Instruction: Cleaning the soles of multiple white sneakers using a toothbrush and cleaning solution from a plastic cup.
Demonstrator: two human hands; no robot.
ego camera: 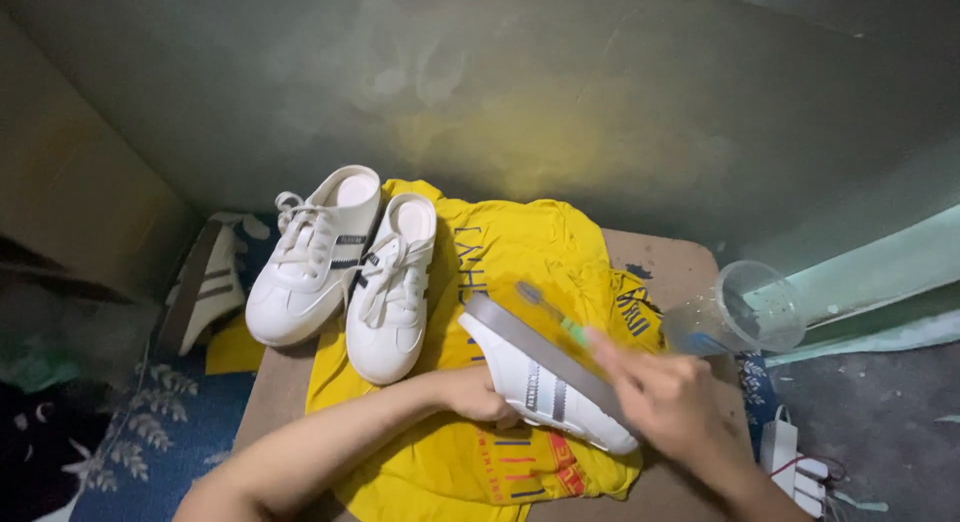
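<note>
Fingers of the right hand pinch a green toothbrush against the white shoe; the left hand, at nine o'clock, grips it.

Both arms are bare from the lower edge of the view up to the fingers — no sleeves, gloves or watch show on either one. The left hand is seen at the end of a long, uncovered forearm, with no ring or band visible. The right hand is blurred — its fingers smear together, so small details cannot be told.
</note>
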